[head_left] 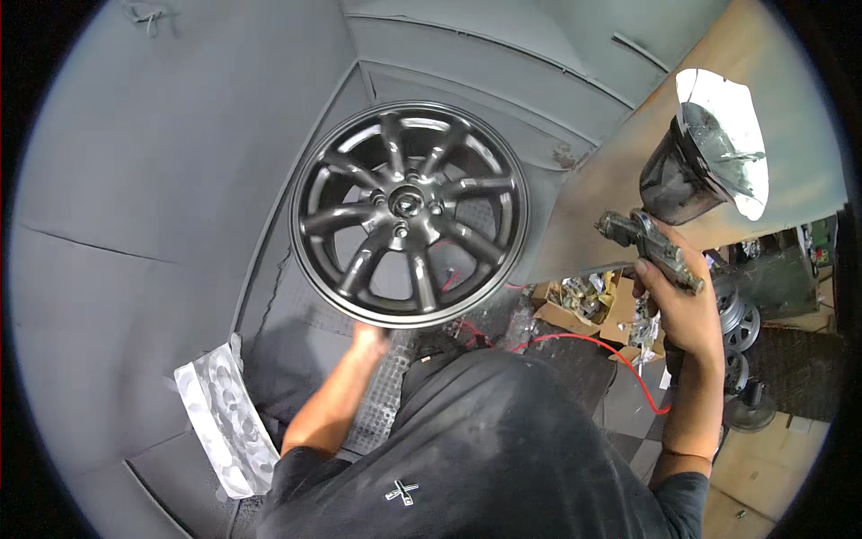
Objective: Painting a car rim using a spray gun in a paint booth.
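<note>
A black T-shirt [503,440] fills the bottom centre of the frame, its loose cloth close below the wheel; leaning forward could bring fabric against the rim.

At lower left, a crumpled silver-and-white sheet [220,418] leans by the grey wall [162,207]; a sideways swing that way could knock the wheel's edge on the wall.

Right of that, the left hand [370,340] reaches up beneath the dark metallic multi-spoke alloy wheel [406,216], which sits at upper centre. Its fingers are hidden by the rim, so I cannot tell whether they grasp the wheel or merely touch it. If that hand bears the weight, a slip could tilt or drop it; if the glossy finish is wet, a shifting finger could smear it.

Past centre, a red hose [575,337] curves over the floor toward the lower right, where a step could snag it. An open cardboard box [575,310] of scraps stands beside it.

At right, the right hand [682,292] is wrapped around a spray gun [660,247], nozzle toward the wheel. Above it, the dark cup [669,180] leans, with a white paper-like liner [747,135] flaring out; more tipping could spill any liquid over the wrist.
</note>
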`<action>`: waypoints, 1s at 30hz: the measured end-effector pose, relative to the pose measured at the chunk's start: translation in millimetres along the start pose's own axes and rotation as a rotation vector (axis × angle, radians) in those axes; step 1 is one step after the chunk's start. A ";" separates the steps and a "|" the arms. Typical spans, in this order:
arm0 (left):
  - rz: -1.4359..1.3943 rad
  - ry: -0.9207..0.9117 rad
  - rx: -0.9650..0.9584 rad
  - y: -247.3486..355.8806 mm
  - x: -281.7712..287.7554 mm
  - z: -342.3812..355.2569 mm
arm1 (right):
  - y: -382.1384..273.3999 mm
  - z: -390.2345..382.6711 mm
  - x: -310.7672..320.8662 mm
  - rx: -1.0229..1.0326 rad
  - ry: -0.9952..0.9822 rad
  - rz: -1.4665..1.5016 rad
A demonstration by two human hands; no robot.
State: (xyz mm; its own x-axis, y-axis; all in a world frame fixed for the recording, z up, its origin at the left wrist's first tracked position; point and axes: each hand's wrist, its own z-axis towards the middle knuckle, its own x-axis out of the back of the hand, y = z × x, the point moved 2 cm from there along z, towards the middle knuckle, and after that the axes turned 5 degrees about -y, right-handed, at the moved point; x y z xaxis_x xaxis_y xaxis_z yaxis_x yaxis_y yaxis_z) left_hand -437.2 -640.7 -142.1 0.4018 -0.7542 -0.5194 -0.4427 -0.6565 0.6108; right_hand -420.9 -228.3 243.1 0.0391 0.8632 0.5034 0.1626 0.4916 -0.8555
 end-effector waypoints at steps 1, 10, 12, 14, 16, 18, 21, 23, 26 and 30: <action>-0.022 -0.010 0.011 -32.8 -6.5 -8.9 | 2.8 -8.5 5.0 -0.079 -0.003 0.032; 0.663 -0.760 0.371 -140.7 -105.5 -62.0 | 39.5 -41.4 33.1 -0.156 -0.205 0.103; 0.585 -0.616 0.391 -135.9 -119.7 -59.2 | 40.9 -37.9 46.0 -0.096 -0.258 0.048; 0.508 -0.473 0.410 -130.2 -127.0 -58.5 | 29.0 -29.1 48.3 0.008 -0.346 0.040; 0.212 -0.195 0.389 -123.3 -126.8 -59.6 | 22.3 -28.1 47.4 -0.041 -0.448 0.093; -0.084 -0.027 0.285 -121.8 -118.5 -55.7 | 21.4 -27.9 48.7 -0.032 -0.583 0.007; -0.209 0.054 0.084 -116.6 -122.3 -52.3 | -14.8 -26.2 38.3 0.055 -0.741 0.034; -0.249 0.070 -0.007 -112.1 -130.4 -55.7 | -22.4 -25.1 28.9 0.021 -0.771 0.106; -0.306 0.135 -0.011 -127.3 -112.4 -42.3 | -39.7 -22.3 12.9 0.026 -0.799 0.240; -0.236 0.161 -0.013 -96.7 -128.5 -63.4 | -61.8 -9.8 -9.5 0.128 -0.703 0.267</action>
State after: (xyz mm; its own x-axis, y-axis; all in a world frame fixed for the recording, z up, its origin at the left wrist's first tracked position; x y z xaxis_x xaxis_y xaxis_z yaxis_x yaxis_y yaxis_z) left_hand -395.1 -479.3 -96.6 0.6152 -0.5676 -0.5471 -0.3119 -0.8126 0.4922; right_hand -421.7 -268.0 292.3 -0.5829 0.8038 0.1190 0.1181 0.2286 -0.9663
